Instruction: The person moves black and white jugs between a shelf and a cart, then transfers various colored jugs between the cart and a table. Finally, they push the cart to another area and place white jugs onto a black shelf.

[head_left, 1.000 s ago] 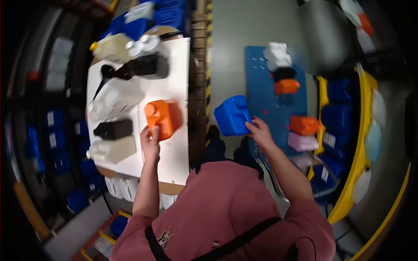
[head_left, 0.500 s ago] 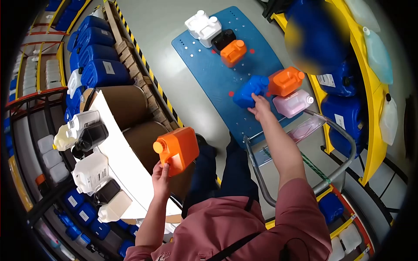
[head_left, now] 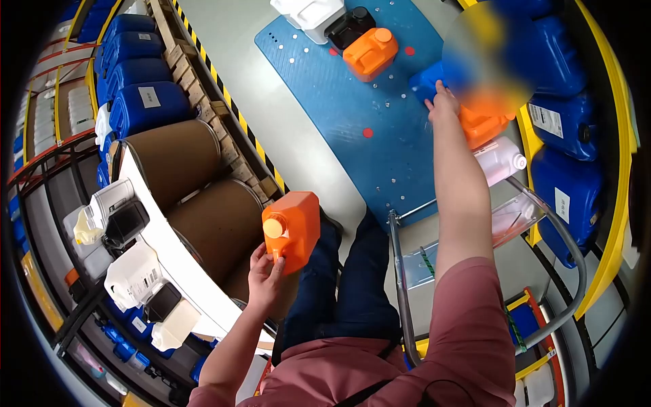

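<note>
My left hand [head_left: 266,279] holds an orange jerrycan [head_left: 302,227] by its handle, off the cart and in front of my body. The can's round orange cap faces up and to the left. My right arm reaches over the blue cart deck [head_left: 339,115], with my right hand [head_left: 444,106] closed on a blue jerrycan [head_left: 425,83]. A blurred patch covers part of that can. Just beside it are another orange jerrycan [head_left: 483,129] and a pinkish clear one [head_left: 498,160]. Farther along the deck stand an orange jerrycan [head_left: 369,55], a black one [head_left: 349,26] and white ones [head_left: 313,17].
To the left, a white-topped table [head_left: 183,271] carries several white, black and cream jerrycans. Brown drums [head_left: 180,163] and large blue canisters [head_left: 149,105] stand behind it. A metal cart handle [head_left: 576,261] curves at right, near yellow racking [head_left: 610,261] with blue canisters.
My right hand and the blue jerrycan have moved away and to the right across the deck, beside the orange one. My left hand, still holding its orange jerrycan, has shifted slightly right. The view has shifted.
</note>
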`<state>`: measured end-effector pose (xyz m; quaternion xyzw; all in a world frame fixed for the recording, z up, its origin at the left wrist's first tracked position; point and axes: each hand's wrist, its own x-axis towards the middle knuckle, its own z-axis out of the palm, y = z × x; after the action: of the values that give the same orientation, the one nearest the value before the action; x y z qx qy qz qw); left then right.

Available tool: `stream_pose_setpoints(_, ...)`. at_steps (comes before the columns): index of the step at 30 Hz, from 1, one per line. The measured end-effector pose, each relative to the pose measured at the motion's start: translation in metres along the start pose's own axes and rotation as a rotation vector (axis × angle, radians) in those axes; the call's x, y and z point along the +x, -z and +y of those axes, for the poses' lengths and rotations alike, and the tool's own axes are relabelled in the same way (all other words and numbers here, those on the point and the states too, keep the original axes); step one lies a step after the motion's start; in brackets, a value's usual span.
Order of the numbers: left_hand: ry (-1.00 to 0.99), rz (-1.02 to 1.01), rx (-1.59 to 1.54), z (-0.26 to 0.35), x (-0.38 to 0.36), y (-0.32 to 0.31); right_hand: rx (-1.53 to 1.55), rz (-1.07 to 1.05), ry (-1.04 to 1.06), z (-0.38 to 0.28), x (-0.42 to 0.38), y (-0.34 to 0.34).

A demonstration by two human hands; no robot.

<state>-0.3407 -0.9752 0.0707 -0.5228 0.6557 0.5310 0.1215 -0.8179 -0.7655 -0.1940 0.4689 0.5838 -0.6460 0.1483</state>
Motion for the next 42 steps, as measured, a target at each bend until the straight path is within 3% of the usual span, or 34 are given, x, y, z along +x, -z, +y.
stream_pose_setpoints(8, -0.193, -0.032, 0.207, 0.039, 0.057, -0.043, -0.215, -0.008, -0.025, 0.006, -0.018, -0.004)
stream_pose_setpoints(10, -0.228, -0.02, 0.202, 0.055, 0.068, -0.054, -0.678, 0.151, 0.489, 0.023, -0.048, 0.001)
stream_pose_setpoints(12, -0.243, -0.009, 0.215, 0.07, 0.079, -0.065, -0.719, -0.087, 0.825, 0.054, -0.1, 0.018)
stream_pose_setpoints(15, -0.334, 0.001, 0.242, 0.066, 0.107, -0.083, -0.797, -0.745, 0.465, 0.098, -0.183, 0.048)
stream_pose_setpoints(17, -0.445, 0.022, 0.338, 0.081, 0.115, -0.094, -0.979, -0.852, 0.317, 0.091, -0.242, 0.059)
stream_pose_setpoints(20, -0.512, 0.015, 0.419, 0.092, 0.124, -0.109, -1.018, -0.771, 0.337, 0.106, -0.252, 0.066)
stream_pose_setpoints(21, -0.593, 0.023, 0.482, 0.094, 0.124, -0.114, -0.77, -0.712, 0.208, 0.107, -0.254, 0.065)
stream_pose_setpoints(22, -0.673, 0.033, 0.548, 0.095, 0.124, -0.119, -0.775, -0.712, 0.211, 0.106, -0.254, 0.065)
stream_pose_setpoints(24, -0.742, -0.022, 0.573, 0.099, 0.121, -0.129, -0.779, -0.435, 0.741, 0.102, -0.255, 0.063)
stream_pose_setpoints(26, -0.777, -0.046, 0.558, 0.102, 0.117, -0.14, -0.858, -0.368, 0.771, 0.094, -0.246, 0.062)
stream_pose_setpoints(28, -0.74, -0.03, 0.511, 0.101, 0.114, -0.149, -0.732, -0.404, 0.509, 0.092, -0.23, 0.068)
stream_pose_setpoints(31, -0.743, -0.036, 0.514, 0.092, 0.113, -0.162, -0.589, -0.411, 0.394, 0.103, -0.203, 0.077)
stream_pose_setpoints(32, -0.695, -0.083, 0.487, 0.091, 0.107, -0.166, -0.517, -0.432, 0.2, 0.081, -0.215, 0.075)
stream_pose_setpoints(33, -0.612, -0.14, 0.47, 0.087, 0.104, -0.175, -0.329, -0.589, 0.138, 0.113, -0.173, 0.092)
stream_pose_setpoints(34, -0.614, -0.156, 0.467, 0.073, 0.107, -0.181, -0.384, -0.581, -0.013, 0.088, -0.203, 0.08)
stream_pose_setpoints(35, -0.324, -0.169, 0.191, 0.083, 0.111, -0.183, -0.377, -0.576, -0.043, 0.083, -0.212, 0.073)
stream_pose_setpoints(36, -0.676, -0.057, 0.39, 0.065, 0.115, -0.19, -0.332, -0.611, -0.07, 0.098, -0.191, 0.086)
stream_pose_setpoints(39, -0.564, -0.196, 0.296, 0.069, 0.118, -0.183, -0.384, -0.4, -0.334, 0.11, -0.175, 0.092)
stream_pose_setpoints(42, -0.514, -0.221, 0.282, 0.066, 0.118, -0.171, -0.395, -0.554, -0.358, 0.116, -0.164, 0.096)
